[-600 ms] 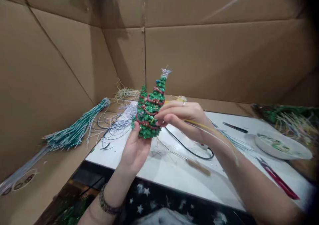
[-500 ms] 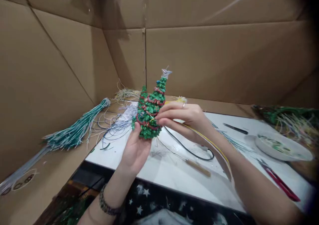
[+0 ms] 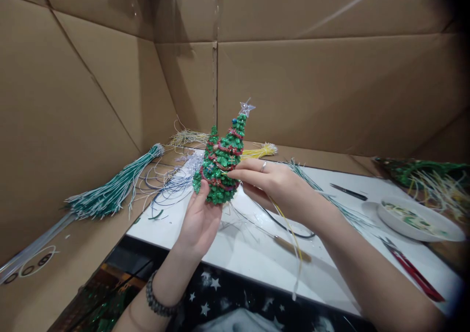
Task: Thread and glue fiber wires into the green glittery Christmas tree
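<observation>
Head view: the right hand (image 3: pixel 273 181) has turned since the earlier frames; the yellow wire (image 3: pixel 286 219) that curved along the forearm now hangs below the hand, over the counter (image 3: pixel 253 266), beside a pale strand.
Yellow bundle (image 3: pixel 261 151): shows far more than before, beyond the right hand.
Left hand (image 3: pixel 201 224): holds the tree (image 3: pixel 219 187) by its base, thumb on the near side, as earlier.
Right hand: narrow, fingertips pinching the yellow wire against the tree's right side.
Tree: raised above the counter, leaning right; glossy, knobbly green, ringed by red garland, a smaller peak at left, a clear plastic star (image 3: pixel 246 108) on top.
Green bundle (image 3: pixel 113 190): thin, pale-tipped strands, far left.
Wooden-handled tool (image 3: pixel 292 249): slim metal shaft, lying near on the counter.
Right side: smooth white dish (image 3: pixel 402 228), red-handled cutters (image 3: pixel 413 269) nearer.
Wall (image 3: pixel 323 92): creased brown cardboard, far side.
</observation>
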### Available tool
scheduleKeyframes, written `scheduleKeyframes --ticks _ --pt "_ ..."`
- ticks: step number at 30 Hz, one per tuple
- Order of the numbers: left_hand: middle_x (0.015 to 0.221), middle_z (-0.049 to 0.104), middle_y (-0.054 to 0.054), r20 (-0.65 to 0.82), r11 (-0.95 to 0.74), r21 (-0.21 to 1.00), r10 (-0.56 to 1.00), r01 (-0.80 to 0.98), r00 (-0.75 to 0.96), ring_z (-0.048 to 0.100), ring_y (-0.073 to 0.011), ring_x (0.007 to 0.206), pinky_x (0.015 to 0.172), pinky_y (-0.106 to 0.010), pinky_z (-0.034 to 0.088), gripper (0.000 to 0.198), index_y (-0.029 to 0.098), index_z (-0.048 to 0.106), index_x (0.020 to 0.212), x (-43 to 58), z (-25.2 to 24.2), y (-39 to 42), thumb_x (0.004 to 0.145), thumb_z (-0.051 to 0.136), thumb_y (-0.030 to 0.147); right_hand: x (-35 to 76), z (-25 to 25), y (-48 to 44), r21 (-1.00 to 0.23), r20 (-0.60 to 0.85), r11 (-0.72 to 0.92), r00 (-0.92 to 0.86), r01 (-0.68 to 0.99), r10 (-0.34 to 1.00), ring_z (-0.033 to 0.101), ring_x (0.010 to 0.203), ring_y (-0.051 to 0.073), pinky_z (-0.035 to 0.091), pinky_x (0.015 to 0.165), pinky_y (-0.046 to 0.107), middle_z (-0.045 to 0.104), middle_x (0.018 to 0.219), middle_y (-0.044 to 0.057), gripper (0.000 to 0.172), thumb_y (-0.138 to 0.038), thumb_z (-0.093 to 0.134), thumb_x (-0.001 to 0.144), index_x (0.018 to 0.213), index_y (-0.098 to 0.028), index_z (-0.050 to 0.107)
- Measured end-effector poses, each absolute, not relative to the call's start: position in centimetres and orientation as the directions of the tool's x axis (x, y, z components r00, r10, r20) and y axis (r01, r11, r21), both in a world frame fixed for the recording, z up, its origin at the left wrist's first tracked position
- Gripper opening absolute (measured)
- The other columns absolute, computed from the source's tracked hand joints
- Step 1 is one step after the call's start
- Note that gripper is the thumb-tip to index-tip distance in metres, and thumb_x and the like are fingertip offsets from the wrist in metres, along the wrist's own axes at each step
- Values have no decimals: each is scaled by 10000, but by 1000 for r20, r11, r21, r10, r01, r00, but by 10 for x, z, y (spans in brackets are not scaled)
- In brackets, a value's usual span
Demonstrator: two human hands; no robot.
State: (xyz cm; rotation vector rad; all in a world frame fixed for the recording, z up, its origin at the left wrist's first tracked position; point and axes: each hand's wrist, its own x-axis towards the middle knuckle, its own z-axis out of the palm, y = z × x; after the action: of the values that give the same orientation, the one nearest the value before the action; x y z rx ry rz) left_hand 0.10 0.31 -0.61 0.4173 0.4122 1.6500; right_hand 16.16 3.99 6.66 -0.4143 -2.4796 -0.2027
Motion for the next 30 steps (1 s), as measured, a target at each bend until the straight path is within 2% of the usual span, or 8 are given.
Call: scheduleKeyframes --ticks 4,7,10,15,21,24,30 --pt "1177 729 -46 25 -115 502 993 -857 -118 684 -130 1002 955 -257 509 285 197 665 1196 1 -7 2 938 570 273 158 66 38 133 636 919 -743 371 208 642 809 159 508 663 271 685 997 120 264 -145 406 965 992 -127 668" --pt "1189 723 -47 38 -125 505 992 -854 -123 676 -131 1030 935 -248 516 286 201 660 1204 2 -8 2 939 570 258 156 67 36 177 663 911 -730 372 169 603 743 150 484 621 263 682 932 125 289 -137 399 965 924 -107 683" --pt "1210 712 -47 22 -118 509 992 -852 -125 671 -130 1042 923 -245 521 304 208 642 1229 2 -9 2 937 574 258 155 66 35 123 674 938 -721 324 161 582 744 140 480 634 256 670 929 123 270 -115 411 949 947 -99 681" --pt "1206 711 -39 -7 -114 525 990 -844 -138 669 -130 1045 921 -242 521 310 217 641 1224 3 -10 2 919 606 259 155 61 39 -12 653 954 -720 299 233 572 721 119 466 630 243 649 933 88 236 -95 429 917 962 -135 657" --pt "1220 704 -43 -2 -121 541 989 -832 -145 657 -136 1078 948 -249 504 325 221 640 1225 4 -12 1 904 630 270 152 57 39 1 676 941 -693 338 249 541 694 115 446 620 241 638 894 76 188 -149 457 949 902 -143 639" --pt "1228 700 -45 5 -124 554 989 -823 -145 650 -140 1091 968 -256 491 333 221 648 1214 6 -13 0 889 651 290 151 57 38 -6 687 928 -672 374 275 571 735 121 458 644 241 644 912 82 190 -178 457 970 927 -137 637" --pt "1219 706 -38 32 -138 547 989 -826 -144 648 -145 1095 975 -264 476 345 236 644 1222 9 -12 -1 879 663 266 152 59 35 40 636 901 -707 431 310 587 754 130 463 646 244 638 926 100 216 -175 430 982 951 -108 633"
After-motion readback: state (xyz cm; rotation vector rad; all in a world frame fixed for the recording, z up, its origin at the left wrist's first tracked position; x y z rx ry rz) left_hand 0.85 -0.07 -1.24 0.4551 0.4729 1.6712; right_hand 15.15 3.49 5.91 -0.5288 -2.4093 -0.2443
